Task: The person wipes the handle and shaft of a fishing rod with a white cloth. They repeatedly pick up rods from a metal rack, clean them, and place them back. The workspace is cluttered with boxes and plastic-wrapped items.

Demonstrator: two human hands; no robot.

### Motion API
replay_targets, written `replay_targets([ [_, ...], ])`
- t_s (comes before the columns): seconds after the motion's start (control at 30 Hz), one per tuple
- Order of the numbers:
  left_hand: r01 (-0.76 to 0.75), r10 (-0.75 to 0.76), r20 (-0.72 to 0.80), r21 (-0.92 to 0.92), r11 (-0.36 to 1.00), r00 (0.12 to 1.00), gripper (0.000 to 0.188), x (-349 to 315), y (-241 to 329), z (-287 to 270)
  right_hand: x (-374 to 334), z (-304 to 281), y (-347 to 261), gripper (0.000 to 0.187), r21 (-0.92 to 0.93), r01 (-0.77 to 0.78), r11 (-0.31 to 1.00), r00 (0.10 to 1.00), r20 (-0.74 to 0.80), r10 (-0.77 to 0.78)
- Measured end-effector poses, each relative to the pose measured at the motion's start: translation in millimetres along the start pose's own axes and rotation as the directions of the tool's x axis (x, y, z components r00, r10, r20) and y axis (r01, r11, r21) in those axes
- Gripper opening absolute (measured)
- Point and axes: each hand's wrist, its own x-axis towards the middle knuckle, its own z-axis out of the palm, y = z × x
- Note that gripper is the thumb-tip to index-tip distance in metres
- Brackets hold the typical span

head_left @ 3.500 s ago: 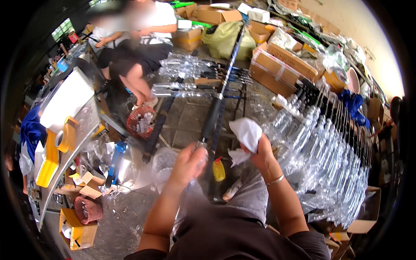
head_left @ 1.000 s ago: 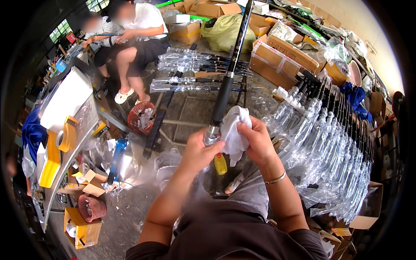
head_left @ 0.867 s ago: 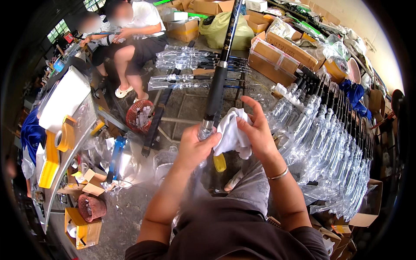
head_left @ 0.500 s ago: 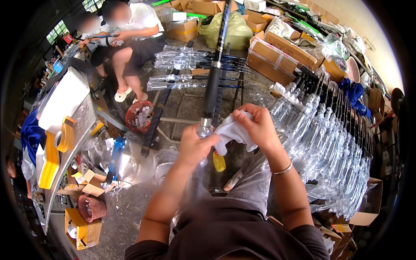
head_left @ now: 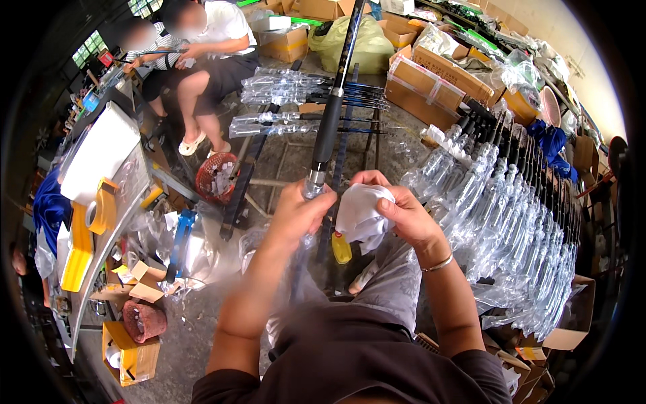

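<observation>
My left hand [head_left: 299, 212] is closed round the clear-plastic-wrapped lower handle of a fishing rod [head_left: 328, 131]. The rod has a black foam grip above a silver collar and slants up and away past the top of the view. Close beside it, my right hand [head_left: 410, 214] pinches a bunched white cloth [head_left: 362, 217]. The cloth hangs just right of the left thumb, with a narrow gap between them. Below the cloth dangles a yellow tag [head_left: 341, 248]; what it is fixed to is hidden.
Several plastic-wrapped rods [head_left: 498, 202] lean in a row at right. More lie across a dark rack [head_left: 232, 209] ahead. A red basket [head_left: 215, 178] stands near two seated people at upper left. Tape rolls [head_left: 101, 209] sit on the left table; cardboard boxes [head_left: 431, 91] stand at the back.
The cloth has come away from my left thumb and is now bunched in my right hand alone. The left hand has stayed on the rod, shifting slightly.
</observation>
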Motion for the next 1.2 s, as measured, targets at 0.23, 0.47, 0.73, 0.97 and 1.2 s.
replay_targets([
  [0.23, -0.018, 0.019, -0.022, 0.05, 0.999, 1.0, 0.01, -10, -11, -1, -5, -2, 3, 0.018, 0.557, 0.139, 0.819, 0.967, -0.254, 0.009],
  [0.47, -0.178, 0.22, -0.049, 0.428, 0.886, 0.974, 0.02, -17, -24, -5, -1, 13, -22, 0.025, 0.036, 0.015, 0.999, 0.918, -0.397, 0.0],
  [0.73, -0.191, 0.362, -0.082, 0.729, 0.657, 0.929, 0.024, -41, -11, 6, 11, 28, -57, 0.03, -0.926, 0.142, 0.349, 0.862, -0.057, -0.504],
  [0.97, -0.349, 0.625, -0.005, 0.826, 0.442, 0.78, 0.029, -50, -14, 13, 20, 31, -58, 0.036, -0.998, 0.006, -0.068, 0.865, 0.04, -0.501],
  [1.2, -0.393, 0.747, 0.062, 0.877, 0.275, 0.662, 0.04, -50, -14, 5, 23, 42, -60, 0.03, -0.98, 0.073, -0.183, 0.873, 0.152, -0.464],
])
